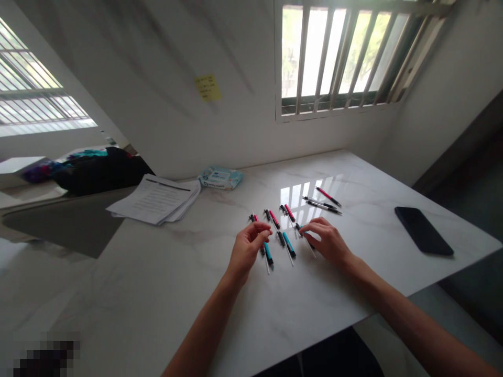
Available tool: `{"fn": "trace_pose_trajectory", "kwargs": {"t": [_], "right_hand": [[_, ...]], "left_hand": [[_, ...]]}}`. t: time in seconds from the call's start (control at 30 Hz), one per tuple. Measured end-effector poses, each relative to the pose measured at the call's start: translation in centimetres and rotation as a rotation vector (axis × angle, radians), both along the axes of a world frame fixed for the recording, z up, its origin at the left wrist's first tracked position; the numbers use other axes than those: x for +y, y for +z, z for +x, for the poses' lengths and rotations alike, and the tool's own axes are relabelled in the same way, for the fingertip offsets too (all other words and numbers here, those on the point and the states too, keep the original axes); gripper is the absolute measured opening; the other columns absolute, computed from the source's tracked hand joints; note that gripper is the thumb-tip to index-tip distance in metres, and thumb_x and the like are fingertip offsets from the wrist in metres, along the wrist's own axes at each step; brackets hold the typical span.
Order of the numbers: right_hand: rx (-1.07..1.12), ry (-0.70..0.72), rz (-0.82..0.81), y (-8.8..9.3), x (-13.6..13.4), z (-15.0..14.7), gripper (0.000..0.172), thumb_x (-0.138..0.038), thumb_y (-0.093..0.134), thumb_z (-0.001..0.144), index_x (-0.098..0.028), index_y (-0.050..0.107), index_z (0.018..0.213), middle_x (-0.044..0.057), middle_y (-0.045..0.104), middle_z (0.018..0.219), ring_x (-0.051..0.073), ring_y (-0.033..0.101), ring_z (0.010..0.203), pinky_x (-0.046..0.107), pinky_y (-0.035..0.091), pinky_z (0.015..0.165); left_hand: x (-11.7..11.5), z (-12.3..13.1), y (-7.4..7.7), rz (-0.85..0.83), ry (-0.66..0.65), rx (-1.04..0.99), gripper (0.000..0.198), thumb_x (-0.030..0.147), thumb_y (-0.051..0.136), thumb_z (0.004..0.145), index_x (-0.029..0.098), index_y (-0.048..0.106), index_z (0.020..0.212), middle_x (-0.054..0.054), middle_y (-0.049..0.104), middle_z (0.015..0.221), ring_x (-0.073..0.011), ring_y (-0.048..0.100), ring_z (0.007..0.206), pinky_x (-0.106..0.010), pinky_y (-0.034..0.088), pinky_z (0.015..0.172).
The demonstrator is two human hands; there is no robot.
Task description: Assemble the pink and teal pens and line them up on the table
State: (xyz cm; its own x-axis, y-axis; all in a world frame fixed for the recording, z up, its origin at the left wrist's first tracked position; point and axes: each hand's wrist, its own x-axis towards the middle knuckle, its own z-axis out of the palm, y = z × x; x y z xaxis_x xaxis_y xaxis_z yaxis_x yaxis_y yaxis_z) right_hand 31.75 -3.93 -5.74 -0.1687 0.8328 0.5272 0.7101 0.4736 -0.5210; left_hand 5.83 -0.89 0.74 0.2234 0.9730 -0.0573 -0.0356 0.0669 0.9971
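Observation:
Several pens in pieces lie in a row on the white marble table [204, 314]: red barrels [274, 219], teal barrels [289, 244] and thin white refills. My left hand [247, 250] is curled in a pinch over the left end of the row, fingertips on a small pen part beside a red piece. My right hand [328, 242] rests on the table with its fingers closed on a pen part at the row's right end. Three whole pens [323, 200] lie apart, further back on the right.
A black phone [423, 231] lies flat near the table's right edge. A stack of printed papers [157, 199] and a pack of wipes [220, 178] sit at the back left. A dark bag [98, 170] lies beyond. The wall and a barred window stand behind.

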Motion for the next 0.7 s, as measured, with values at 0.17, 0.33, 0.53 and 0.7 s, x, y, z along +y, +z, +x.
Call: {"fn": "trace_pose_trajectory", "kwargs": {"t": [0.17,0.33,0.53,0.7], "right_hand": [[-0.122,0.014,0.018,-0.4,0.0,-0.3,0.020,-0.016,0.067,0.094,-0.027,0.077,0.107,0.006,0.077,0.093,0.028,0.067,0.105,0.044,0.058,0.089],[-0.140,0.017,0.020,-0.5,-0.1,-0.5,0.019,-0.014,0.068,0.093,-0.027,0.078,0.103,0.007,0.078,0.094,0.027,0.067,0.103,0.043,0.057,0.089],[-0.134,0.054,0.033,-0.1,-1.0,0.0,0.017,-0.016,0.066,0.095,-0.026,0.077,0.103,0.006,0.077,0.091,0.026,0.066,0.099,0.041,0.056,0.087],[-0.143,-0.034,0.004,0.5,-1.3,-0.1,0.011,-0.021,0.067,0.096,-0.026,0.077,0.099,0.005,0.077,0.088,0.025,0.066,0.094,0.039,0.055,0.085]], "left_hand": [[0.0,0.1,0.0,0.010,-0.015,0.009,0.021,0.033,0.075,0.078,0.018,0.073,0.093,-0.004,0.072,0.089,-0.0143,0.059,0.074,-0.025,0.043,0.066],[-0.2,0.2,0.1,0.015,-0.026,0.022,0.020,0.033,0.074,0.078,0.018,0.072,0.092,-0.004,0.072,0.088,-0.0143,0.058,0.074,-0.026,0.043,0.067],[-0.1,0.2,0.0,0.012,-0.017,0.021,0.020,0.033,0.075,0.077,0.019,0.073,0.090,-0.003,0.072,0.087,-0.0143,0.058,0.073,-0.026,0.042,0.068],[-0.3,0.3,0.3,0.016,-0.020,0.026,0.019,0.034,0.074,0.076,0.019,0.073,0.089,-0.004,0.073,0.088,-0.0150,0.059,0.073,-0.027,0.043,0.068]]}}
